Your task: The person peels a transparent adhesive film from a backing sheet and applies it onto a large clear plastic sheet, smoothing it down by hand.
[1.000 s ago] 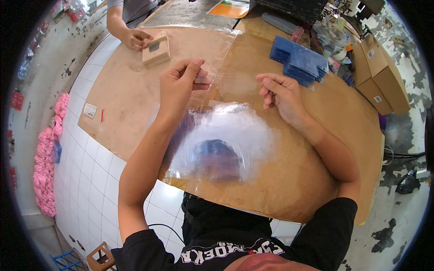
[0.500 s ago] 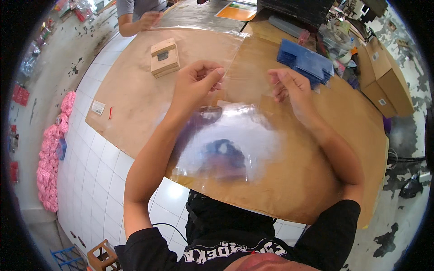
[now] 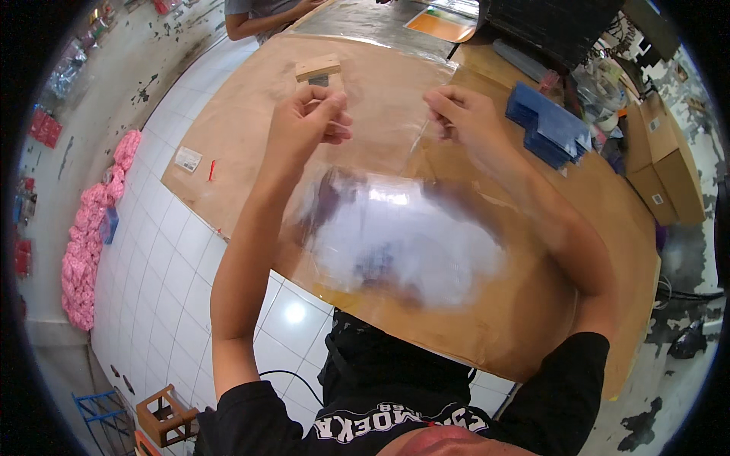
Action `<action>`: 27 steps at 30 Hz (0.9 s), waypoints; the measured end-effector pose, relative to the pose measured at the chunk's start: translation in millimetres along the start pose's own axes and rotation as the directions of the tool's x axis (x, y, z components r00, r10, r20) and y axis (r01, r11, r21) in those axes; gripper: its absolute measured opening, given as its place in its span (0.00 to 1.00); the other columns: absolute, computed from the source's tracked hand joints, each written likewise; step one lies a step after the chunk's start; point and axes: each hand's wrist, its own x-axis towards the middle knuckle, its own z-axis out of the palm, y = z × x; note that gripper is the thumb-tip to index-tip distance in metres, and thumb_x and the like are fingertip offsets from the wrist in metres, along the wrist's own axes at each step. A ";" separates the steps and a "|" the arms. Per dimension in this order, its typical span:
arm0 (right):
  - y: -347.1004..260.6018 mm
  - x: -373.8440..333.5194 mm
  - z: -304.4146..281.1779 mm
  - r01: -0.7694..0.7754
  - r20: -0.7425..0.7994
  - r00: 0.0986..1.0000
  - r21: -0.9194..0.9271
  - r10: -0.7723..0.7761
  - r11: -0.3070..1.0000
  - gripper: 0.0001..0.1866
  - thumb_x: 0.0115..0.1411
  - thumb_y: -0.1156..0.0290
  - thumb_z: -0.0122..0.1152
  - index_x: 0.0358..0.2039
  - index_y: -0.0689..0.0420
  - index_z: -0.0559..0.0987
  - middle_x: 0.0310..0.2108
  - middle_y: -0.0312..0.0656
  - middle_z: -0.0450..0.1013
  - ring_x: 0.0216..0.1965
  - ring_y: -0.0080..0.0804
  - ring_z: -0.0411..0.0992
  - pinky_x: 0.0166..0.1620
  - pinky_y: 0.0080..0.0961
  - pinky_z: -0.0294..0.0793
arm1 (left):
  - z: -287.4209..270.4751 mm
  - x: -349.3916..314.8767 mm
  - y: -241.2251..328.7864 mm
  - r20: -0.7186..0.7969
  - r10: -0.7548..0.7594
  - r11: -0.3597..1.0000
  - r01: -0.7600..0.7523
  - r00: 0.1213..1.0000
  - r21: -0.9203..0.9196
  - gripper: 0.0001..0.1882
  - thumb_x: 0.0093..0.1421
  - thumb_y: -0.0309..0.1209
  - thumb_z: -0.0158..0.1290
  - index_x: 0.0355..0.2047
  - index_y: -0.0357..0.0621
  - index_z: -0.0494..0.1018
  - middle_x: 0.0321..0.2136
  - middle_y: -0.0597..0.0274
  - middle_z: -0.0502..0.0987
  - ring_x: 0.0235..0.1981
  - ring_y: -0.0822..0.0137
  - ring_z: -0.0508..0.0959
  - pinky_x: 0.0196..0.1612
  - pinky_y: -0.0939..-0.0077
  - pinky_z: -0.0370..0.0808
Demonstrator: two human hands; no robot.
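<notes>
My left hand (image 3: 312,115) is raised over the brown-covered table, just nearer than a pale wooden block (image 3: 318,68) with a grey patch, which it partly hides. Its thumb and fingers are pinched together. Level with it on the right, my right hand (image 3: 458,112) is closed in a similar pinch. Whatever lies between either set of fingertips is too thin or clear to make out. Below both hands is a shiny, see-through plastic sheet (image 3: 403,235), blurred and full of glare. Whether it touches the hands cannot be told.
Blue plastic pieces (image 3: 549,125) lie stacked at the right. Beyond them are a cardboard box (image 3: 665,156) and clear bags. A white label (image 3: 188,158) and a red stick-like item (image 3: 212,170) lie at left. Another person (image 3: 262,17) is at the far edge.
Both hands have shifted left over the table, toward the wooden block. The right fingers have drawn closer together. The view itself has turned, and the plastic sheet's glare and blur have changed shape.
</notes>
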 end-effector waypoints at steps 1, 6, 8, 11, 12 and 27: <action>-3.3 7.8 12.0 -0.042 -0.004 0.999 -0.022 0.042 0.999 0.12 0.61 0.62 0.59 0.36 0.58 0.77 0.26 0.31 0.70 0.23 0.16 0.68 0.27 0.16 0.71 | -9.3 2.7 -1.9 -0.010 -0.030 0.999 0.030 0.999 0.036 0.13 0.60 0.39 0.55 0.30 0.42 0.74 0.23 0.61 0.77 0.22 0.72 0.78 0.26 0.79 0.76; 5.0 71.2 36.5 -0.163 0.114 0.977 -0.124 0.177 0.979 0.12 0.56 0.62 0.64 0.31 0.57 0.77 0.21 0.31 0.70 0.19 0.17 0.67 0.22 0.15 0.67 | -53.5 37.6 -12.4 -0.031 -0.166 0.958 0.168 0.986 0.232 0.18 0.56 0.46 0.57 0.25 0.42 0.74 0.20 0.63 0.75 0.20 0.74 0.76 0.24 0.81 0.75; -3.6 89.0 52.3 -0.221 0.106 0.963 -0.210 0.247 0.952 0.11 0.54 0.63 0.66 0.28 0.57 0.77 0.20 0.31 0.69 0.17 0.18 0.66 0.20 0.15 0.65 | -76.0 47.4 -10.3 -0.036 -0.234 0.928 0.234 0.972 0.291 0.18 0.54 0.44 0.59 0.28 0.40 0.76 0.22 0.64 0.76 0.20 0.72 0.77 0.26 0.80 0.77; -6.5 114.5 51.5 -0.279 0.126 0.942 -0.228 0.312 0.933 0.10 0.51 0.64 0.67 0.25 0.57 0.77 0.20 0.31 0.70 0.17 0.17 0.66 0.19 0.16 0.64 | -90.7 67.7 -9.2 0.033 -0.320 0.908 0.296 0.947 0.297 0.16 0.53 0.43 0.58 0.28 0.41 0.75 0.23 0.64 0.76 0.19 0.73 0.76 0.25 0.82 0.76; -6.7 120.9 53.0 -0.302 0.141 0.929 -0.243 0.342 0.922 0.10 0.50 0.65 0.67 0.25 0.57 0.77 0.20 0.31 0.70 0.17 0.17 0.66 0.20 0.16 0.64 | -95.4 71.5 -11.0 0.055 -0.344 0.903 0.315 0.937 0.292 0.15 0.53 0.43 0.57 0.27 0.42 0.75 0.22 0.65 0.75 0.19 0.73 0.76 0.25 0.82 0.75; 8.0 135.8 65.5 -0.291 0.096 0.943 -0.220 0.317 0.931 0.09 0.52 0.63 0.66 0.24 0.54 0.77 0.19 0.29 0.69 0.18 0.15 0.66 0.22 0.13 0.67 | -110.9 82.0 -36.8 0.092 -0.374 0.918 0.355 0.923 0.175 0.14 0.56 0.42 0.54 0.27 0.42 0.73 0.21 0.64 0.75 0.19 0.76 0.74 0.22 0.86 0.73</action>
